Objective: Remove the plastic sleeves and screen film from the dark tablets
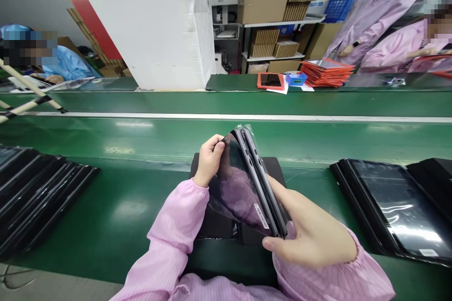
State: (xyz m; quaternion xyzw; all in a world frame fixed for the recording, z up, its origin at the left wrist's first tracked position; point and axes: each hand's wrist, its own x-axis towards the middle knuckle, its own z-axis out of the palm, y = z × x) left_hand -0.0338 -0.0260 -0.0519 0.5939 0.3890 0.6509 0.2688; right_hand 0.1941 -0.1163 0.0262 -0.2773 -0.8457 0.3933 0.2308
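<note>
Two slim grey-edged tablets (pixel 257 174) stand tilted on edge, face against back, over the green table. My right hand (pixel 310 225) is closed around their right side and lower end, with the thumb at the near corner. At the upper left, my left hand (pixel 211 157) pinches the edge of a glossy, see-through film (pixel 235 193), which bends away from the front tablet's face. A small white label (pixel 261 216) shows near the lower edge. Beneath lie flat black pieces (pixel 215 225), partly hidden by the tablets and hands.
Overlapping black tablets (pixel 42 193) lie at left; more tablets (pixel 395 197) with glossy faces lie at right. Beyond the green table (pixel 141 202), a white strip (pixel 158 116) crosses the surface. Orange-framed items (pixel 326 73) are piled at the back. Other people sit or stand across.
</note>
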